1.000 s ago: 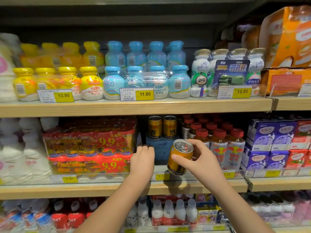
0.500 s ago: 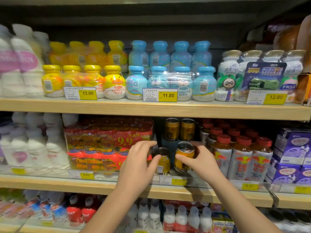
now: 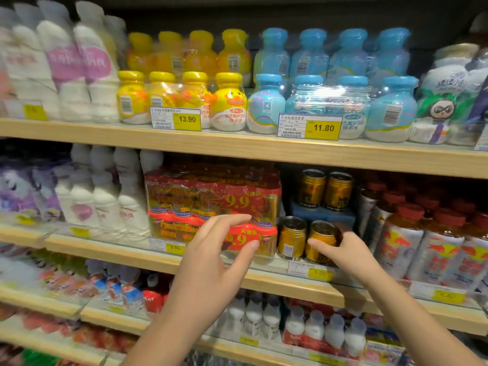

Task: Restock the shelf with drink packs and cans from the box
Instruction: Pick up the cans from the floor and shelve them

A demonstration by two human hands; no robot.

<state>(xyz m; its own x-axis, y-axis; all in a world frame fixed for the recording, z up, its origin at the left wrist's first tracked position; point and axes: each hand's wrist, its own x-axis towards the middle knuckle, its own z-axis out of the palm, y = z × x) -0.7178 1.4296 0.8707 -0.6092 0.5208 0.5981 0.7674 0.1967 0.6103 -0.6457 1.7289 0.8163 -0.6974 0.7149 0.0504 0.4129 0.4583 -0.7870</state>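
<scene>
On the middle shelf point(image 3: 118, 253), the right hand point(image 3: 351, 257) curls round a gold can point(image 3: 320, 240) standing just beside a second can point(image 3: 291, 237), above a "6.90" tag point(image 3: 319, 272). The left hand point(image 3: 211, 262) hovers with fingers spread, holding nothing, before a red pack point(image 3: 211, 196) printed "9.9". Upper tags read "13.90" point(image 3: 187, 119) and "11.80" point(image 3: 322, 128).

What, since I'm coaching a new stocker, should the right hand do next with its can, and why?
Probably ease the grip and withdraw the right hand: its gold can looks upright and seated on the shelf, close beside the second gold can.
</scene>
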